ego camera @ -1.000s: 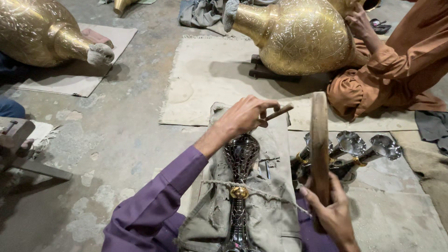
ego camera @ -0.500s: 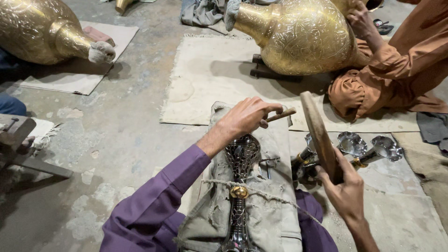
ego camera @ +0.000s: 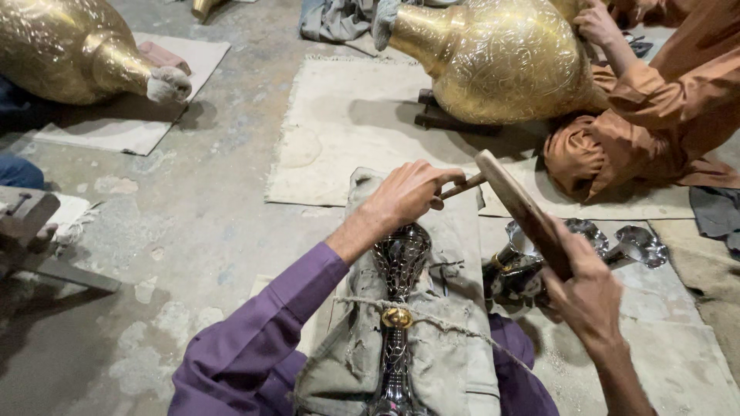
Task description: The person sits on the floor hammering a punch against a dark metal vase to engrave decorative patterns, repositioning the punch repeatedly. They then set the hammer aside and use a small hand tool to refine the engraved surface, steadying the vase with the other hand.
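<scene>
My left hand (ego camera: 407, 194) grips a thin chisel-like tool (ego camera: 462, 186) above a dark engraved metal vase (ego camera: 401, 266). The vase lies lengthwise on a grey cloth-wrapped pad (ego camera: 462, 339) over my lap, tied down with a cord. My right hand (ego camera: 590, 289) holds a flat wooden mallet (ego camera: 520, 208), tilted so its upper end sits against the end of the tool. Purple sleeves cover both my arms.
A person in orange clothing (ego camera: 655, 115) sits at the right beside a large engraved brass vessel (ego camera: 505, 62) on a mat (ego camera: 347, 131). Another brass vessel (ego camera: 69, 50) lies at the top left. Shiny metal pieces (ego camera: 617, 243) rest on the floor right of my lap.
The mallet has swung from upright down to the left until its end meets the tool. My right hand rose with it. My left hand has stayed on the tool.
</scene>
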Motion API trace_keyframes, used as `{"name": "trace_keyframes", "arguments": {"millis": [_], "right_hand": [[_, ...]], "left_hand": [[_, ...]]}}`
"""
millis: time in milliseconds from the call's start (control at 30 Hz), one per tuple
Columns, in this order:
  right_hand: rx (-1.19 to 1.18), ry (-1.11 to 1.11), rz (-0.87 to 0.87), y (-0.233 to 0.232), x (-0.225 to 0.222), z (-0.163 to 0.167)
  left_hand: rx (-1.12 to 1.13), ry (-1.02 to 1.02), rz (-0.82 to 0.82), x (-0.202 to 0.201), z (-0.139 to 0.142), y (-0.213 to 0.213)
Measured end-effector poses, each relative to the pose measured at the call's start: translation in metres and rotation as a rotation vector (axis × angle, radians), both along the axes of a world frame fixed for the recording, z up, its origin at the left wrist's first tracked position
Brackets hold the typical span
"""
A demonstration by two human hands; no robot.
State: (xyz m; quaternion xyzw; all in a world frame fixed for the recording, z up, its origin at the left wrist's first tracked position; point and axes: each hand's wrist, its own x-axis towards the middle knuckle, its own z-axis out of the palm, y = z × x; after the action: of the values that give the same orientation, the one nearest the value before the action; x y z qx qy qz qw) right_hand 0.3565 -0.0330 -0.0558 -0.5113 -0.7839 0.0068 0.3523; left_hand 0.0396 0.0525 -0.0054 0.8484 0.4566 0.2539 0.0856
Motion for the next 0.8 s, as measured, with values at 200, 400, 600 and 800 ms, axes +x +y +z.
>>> {"name": "trace_keyframes", "arguments": {"millis": [200,400,600,800], "right_hand": [[-0.188,0.107,-0.027,0.011,-0.005,0.018],[-0.198,0.107,-0.033,0.016,-0.011,0.036],[-0.122,0.099,0.030,0.019,-0.004,0.040],[-0.217,-0.040,-0.126,0.026,0.001,0.039]], "left_hand": [[-0.057,-0.109,0.048,-0.004,0.004,-0.008],[0.020,-0.167,0.003,-0.010,-0.004,-0.011],[-0.091,-0.161,0.036,-0.011,-0.011,-0.004],[-0.010,-0.154,0.034,-0.018,-0.009,-0.007]]}}
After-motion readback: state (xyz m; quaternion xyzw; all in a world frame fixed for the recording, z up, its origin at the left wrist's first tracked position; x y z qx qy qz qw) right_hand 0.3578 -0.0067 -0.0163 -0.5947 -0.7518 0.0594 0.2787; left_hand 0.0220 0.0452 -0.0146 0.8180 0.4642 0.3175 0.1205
